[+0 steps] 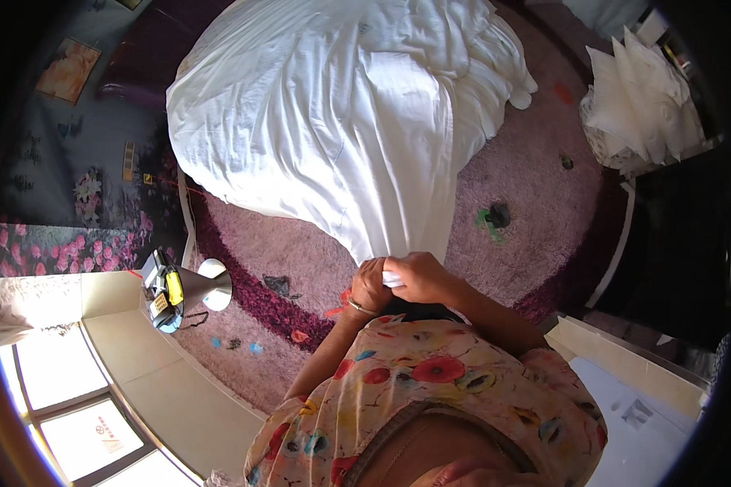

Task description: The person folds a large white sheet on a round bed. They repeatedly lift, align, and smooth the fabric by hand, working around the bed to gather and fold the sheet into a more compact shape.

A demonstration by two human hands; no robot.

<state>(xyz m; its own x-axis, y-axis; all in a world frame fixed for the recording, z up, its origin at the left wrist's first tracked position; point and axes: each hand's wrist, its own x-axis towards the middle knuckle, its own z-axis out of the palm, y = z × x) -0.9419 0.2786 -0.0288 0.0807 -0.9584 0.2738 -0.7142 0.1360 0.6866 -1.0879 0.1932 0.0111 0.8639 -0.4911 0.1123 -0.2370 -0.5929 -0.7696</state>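
Note:
A large white sheet (317, 130) covers a bed and stretches toward me, narrowing into a gathered end in front of my body. My left hand (370, 286) is closed round the gathered cloth, a bracelet on its wrist. Right beside it, my right hand (418, 277) grips the same end, and a small bunch of white fabric shows between the two hands. Folds run from the hands up over the bed, and a straight hem shows along the sheet's right side. The fingertips are partly hidden in the cloth.
A purple patterned carpet (536, 187) surrounds the bed. White pillows (646, 101) are piled at the far right. At the left stands a small flared table (199, 286) carrying several items, near a window (89, 434). Dark scraps, one with green (497, 217), lie on the carpet.

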